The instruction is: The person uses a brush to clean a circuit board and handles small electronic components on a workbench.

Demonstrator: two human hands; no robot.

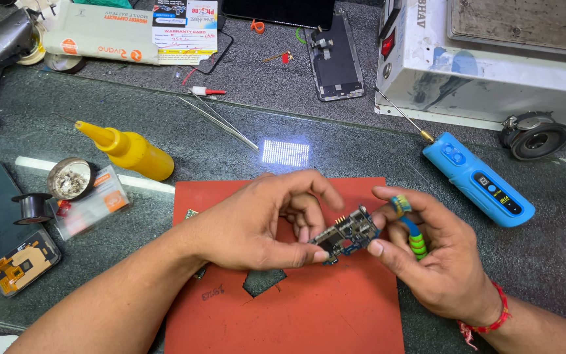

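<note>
Both hands pinch small circuit board [347,235] over red mat [309,295]: left hand [257,223] at 9, right hand [427,255] at 3, also w/ striped tool [414,233]. Grip edges only, keep steady.

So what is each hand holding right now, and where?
Left hand pinches the small circuit board's near end; right hand grips its far end, plus a green-banded tool.

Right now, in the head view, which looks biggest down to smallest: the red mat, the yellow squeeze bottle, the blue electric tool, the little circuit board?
1. Red mat
2. Blue electric tool and yellow squeeze bottle look about alike; I won't rank them.
3. Circuit board, held between both hands.
</note>
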